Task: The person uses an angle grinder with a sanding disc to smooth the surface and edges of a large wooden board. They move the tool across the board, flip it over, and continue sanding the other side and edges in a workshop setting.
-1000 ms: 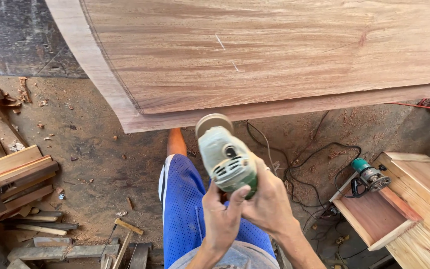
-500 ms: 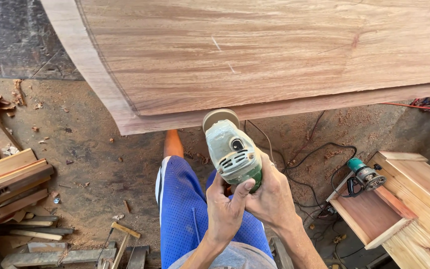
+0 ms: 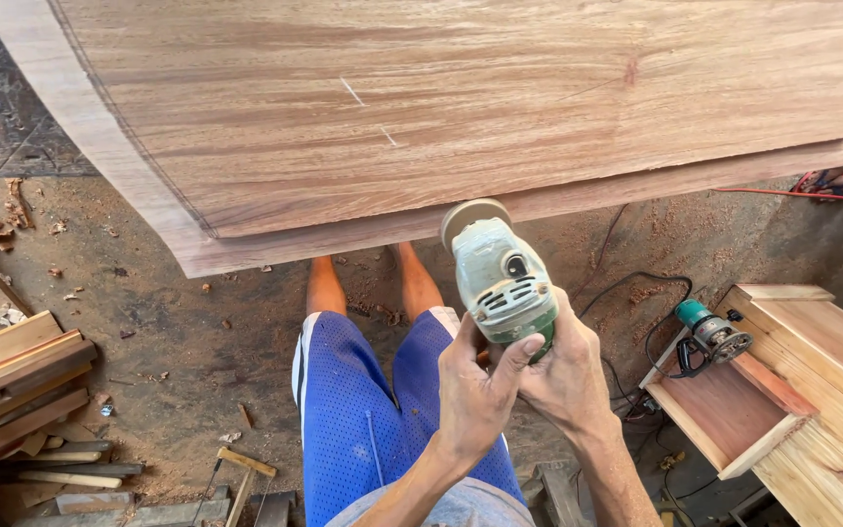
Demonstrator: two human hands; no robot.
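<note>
Pale green grinder (image 3: 500,278), blue mesh-dotted shorts (image 3: 363,420), reddish-brown streaked slab (image 3: 461,107) — teal router (image 3: 706,330) aside.

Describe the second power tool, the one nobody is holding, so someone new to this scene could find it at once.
Start at the big wooden slab, then go down to the open wooden box at lower right. On the box's rim sits a small router: teal-topped with a black cord, unlike the pale green sander gripped in both hands.

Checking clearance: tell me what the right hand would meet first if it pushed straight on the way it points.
The right hand points up-frame along the grinder it grips with the left hand. First in line looks to be the wooden slab's near edge; the disc seems at it already, though depth is unclear.
</note>
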